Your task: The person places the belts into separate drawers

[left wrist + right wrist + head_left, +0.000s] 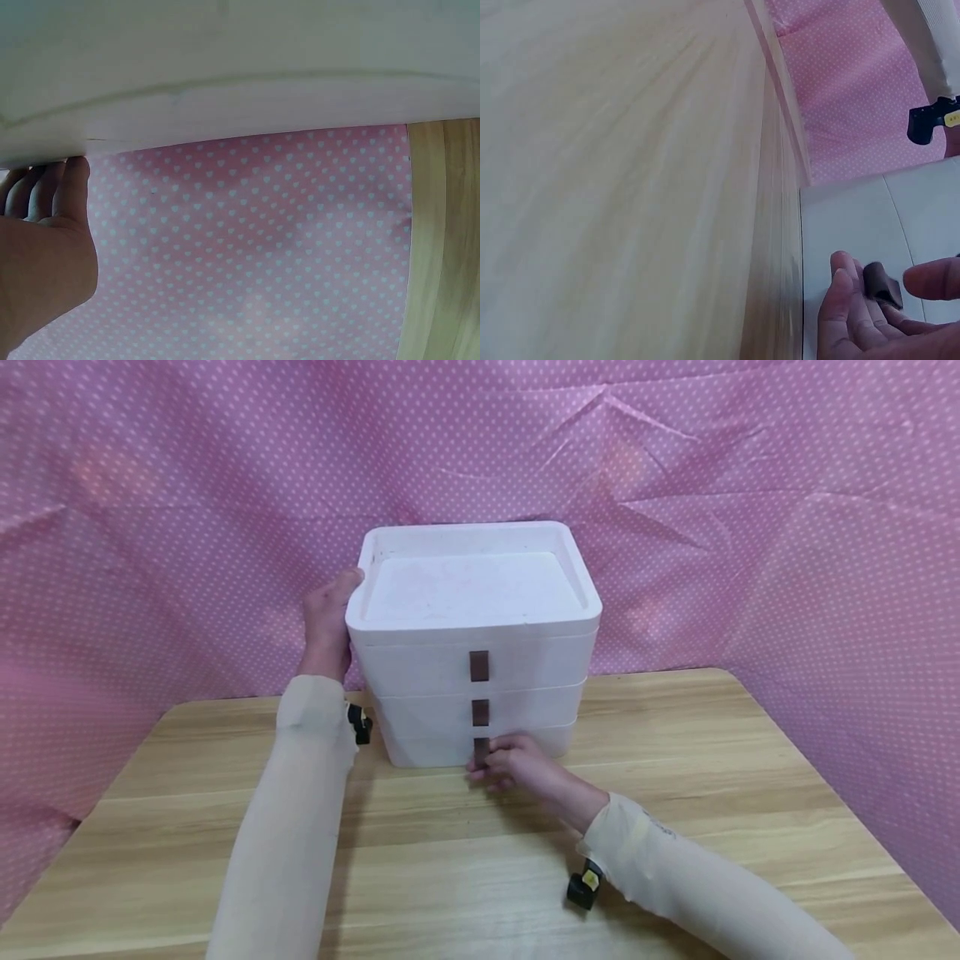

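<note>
A white drawer unit (480, 664) with three stacked drawers stands at the back of the wooden table. Each drawer front carries a brown pull tab, one above the other. My left hand (327, 620) grips the unit's upper left edge, thumb at the rim. In the left wrist view, the fingers (69, 191) reach up against the white wall, tips partly hidden. Low on the front, my right hand (525, 768) holds the bottom drawer's brown pull tab (482, 752). From the right wrist, this tab (883, 285) shows between the thumb and the fingers (844, 300). The bottom drawer sits flush.
The unit's top is a shallow tray with a raised rim (465, 531). Behind the table (420, 868) hangs a pink dotted cloth (712, 510), also at both sides. Black camera mounts (583, 889) sit on both wrists below the cream sleeves.
</note>
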Available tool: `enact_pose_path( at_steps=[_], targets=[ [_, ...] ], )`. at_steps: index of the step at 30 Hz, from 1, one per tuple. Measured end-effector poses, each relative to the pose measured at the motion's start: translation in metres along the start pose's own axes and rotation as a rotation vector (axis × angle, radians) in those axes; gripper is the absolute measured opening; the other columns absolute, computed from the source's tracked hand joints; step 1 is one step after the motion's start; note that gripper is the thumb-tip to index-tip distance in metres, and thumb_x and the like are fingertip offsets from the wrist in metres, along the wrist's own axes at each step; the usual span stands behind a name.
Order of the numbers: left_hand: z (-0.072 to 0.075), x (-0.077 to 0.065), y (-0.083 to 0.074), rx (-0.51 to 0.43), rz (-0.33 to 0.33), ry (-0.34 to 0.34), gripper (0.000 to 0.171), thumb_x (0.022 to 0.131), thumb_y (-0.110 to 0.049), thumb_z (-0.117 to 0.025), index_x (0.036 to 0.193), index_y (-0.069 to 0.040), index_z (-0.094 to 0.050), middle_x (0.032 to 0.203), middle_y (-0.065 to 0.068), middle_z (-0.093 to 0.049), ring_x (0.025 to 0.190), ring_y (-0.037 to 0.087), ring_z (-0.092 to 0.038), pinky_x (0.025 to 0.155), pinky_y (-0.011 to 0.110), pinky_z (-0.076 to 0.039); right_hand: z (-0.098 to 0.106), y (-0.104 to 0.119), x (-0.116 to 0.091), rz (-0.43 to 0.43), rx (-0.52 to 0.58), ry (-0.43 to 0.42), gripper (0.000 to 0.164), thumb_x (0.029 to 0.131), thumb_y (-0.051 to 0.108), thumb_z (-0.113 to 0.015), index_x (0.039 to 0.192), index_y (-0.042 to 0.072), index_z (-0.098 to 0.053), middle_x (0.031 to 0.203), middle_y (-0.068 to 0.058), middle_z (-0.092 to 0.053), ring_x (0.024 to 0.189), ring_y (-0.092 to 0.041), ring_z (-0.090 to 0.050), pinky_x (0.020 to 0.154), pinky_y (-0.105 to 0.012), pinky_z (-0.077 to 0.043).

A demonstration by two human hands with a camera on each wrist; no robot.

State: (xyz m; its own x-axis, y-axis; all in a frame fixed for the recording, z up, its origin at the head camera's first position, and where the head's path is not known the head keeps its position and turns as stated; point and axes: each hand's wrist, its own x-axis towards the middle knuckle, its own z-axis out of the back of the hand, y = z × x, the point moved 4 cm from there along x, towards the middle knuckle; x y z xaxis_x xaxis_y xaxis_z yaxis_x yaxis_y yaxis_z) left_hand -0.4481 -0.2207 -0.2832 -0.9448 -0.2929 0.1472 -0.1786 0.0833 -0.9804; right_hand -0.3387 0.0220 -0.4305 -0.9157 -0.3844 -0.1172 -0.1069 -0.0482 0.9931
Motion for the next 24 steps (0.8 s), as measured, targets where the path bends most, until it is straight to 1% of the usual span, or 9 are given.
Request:
enact_pose_path(
  at_steps=[6,13,15,17,19,21,22,23,24],
  targets=[
    [0.0,0.002,0.001,-0.011,-0.012,0.009,0.034,0.088,-0.043,-0.069,0.076,-0.012,-0.067,0.096,0.006,-0.07,0.085,0.019,-0.065,0.074,0.029,-0.056,0.015,-0.001,-0.004,0.017,-0.045,-0.037,0.029,0.095,0.0,-0.051,0.118,-0.017,-0.053,0.107,-0.032,-0.064,0.101,-0.042,-0.065,0.081,-0.047,-0.057],
    [0.002,0.006,0.003,-0.047,-0.033,0.046,0.04,0.085,-0.05,-0.073,0.076,-0.012,-0.067,0.093,0.005,-0.069,0.086,0.018,-0.064,0.076,0.029,-0.055,0.034,-0.002,-0.01,0.003,-0.126,-0.055,0.031,0.097,0.003,-0.051,0.122,-0.016,-0.051,0.114,-0.03,-0.063,0.106,-0.041,-0.063,0.086,-0.047,-0.055],
    [0.003,0.006,0.004,-0.045,-0.028,0.051,0.043,0.086,-0.055,-0.07,0.079,-0.012,-0.066,0.094,0.004,-0.068,0.089,0.017,-0.062,0.081,0.03,-0.053,0.043,-0.003,-0.014,0.005,-0.171,-0.078,0.032,0.098,0.005,-0.052,0.122,-0.015,-0.051,0.115,-0.028,-0.063,0.106,-0.04,-0.062,0.085,-0.046,-0.055],
    [0.006,0.006,0.005,-0.009,-0.036,0.047,0.048,0.088,-0.06,-0.063,0.075,-0.013,-0.06,0.085,0.002,-0.062,0.082,0.015,-0.057,0.077,0.029,-0.05,0.055,-0.002,-0.02,0.004,-0.205,-0.098,0.033,0.099,0.006,-0.051,0.124,-0.015,-0.051,0.116,-0.028,-0.063,0.107,-0.039,-0.062,0.084,-0.046,-0.055],
    [0.009,0.007,0.008,0.023,-0.04,0.049,0.054,0.092,-0.062,-0.055,0.075,-0.011,-0.053,0.085,0.003,-0.057,0.084,0.016,-0.055,0.08,0.03,-0.049,0.067,-0.001,-0.026,-0.003,-0.249,-0.112,0.034,0.099,0.008,-0.05,0.126,-0.014,-0.051,0.117,-0.028,-0.062,0.107,-0.039,-0.062,0.084,-0.046,-0.054],
    [0.013,0.009,0.013,0.049,-0.05,0.075,0.052,0.098,-0.06,-0.045,0.09,-0.011,-0.06,0.099,0.003,-0.063,0.094,0.013,-0.059,0.088,0.029,-0.049,0.08,0.001,-0.034,0.002,-0.311,-0.122,0.035,0.1,0.008,-0.049,0.126,-0.014,-0.05,0.116,-0.028,-0.062,0.105,-0.04,-0.061,0.084,-0.048,-0.053],
    [0.015,0.009,0.016,0.09,-0.059,0.104,0.054,0.1,-0.059,-0.039,0.104,-0.01,-0.062,0.11,0.003,-0.065,0.103,0.012,-0.06,0.092,0.028,-0.048,0.087,0.002,-0.037,0.001,-0.359,-0.134,0.035,0.1,0.008,-0.049,0.127,-0.014,-0.051,0.116,-0.027,-0.062,0.104,-0.039,-0.061,0.085,-0.048,-0.053],
    [0.018,0.008,0.02,0.138,-0.069,0.128,0.058,0.101,-0.058,-0.034,0.124,-0.011,-0.059,0.13,0.005,-0.06,0.117,0.014,-0.056,0.101,0.031,-0.044,0.093,0.003,-0.041,0.004,-0.419,-0.144,0.035,0.1,0.01,-0.05,0.127,-0.013,-0.052,0.116,-0.026,-0.062,0.104,-0.038,-0.06,0.085,-0.048,-0.052],
    [0.022,0.007,0.023,0.2,-0.072,0.152,0.064,0.102,-0.058,-0.029,0.142,-0.013,-0.047,0.147,0.005,-0.046,0.132,0.017,-0.046,0.109,0.036,-0.037,0.1,0.003,-0.045,0.012,-0.49,-0.158,0.035,0.1,0.011,-0.05,0.126,-0.012,-0.053,0.117,-0.025,-0.062,0.105,-0.037,-0.06,0.088,-0.049,-0.051]
  ],
)
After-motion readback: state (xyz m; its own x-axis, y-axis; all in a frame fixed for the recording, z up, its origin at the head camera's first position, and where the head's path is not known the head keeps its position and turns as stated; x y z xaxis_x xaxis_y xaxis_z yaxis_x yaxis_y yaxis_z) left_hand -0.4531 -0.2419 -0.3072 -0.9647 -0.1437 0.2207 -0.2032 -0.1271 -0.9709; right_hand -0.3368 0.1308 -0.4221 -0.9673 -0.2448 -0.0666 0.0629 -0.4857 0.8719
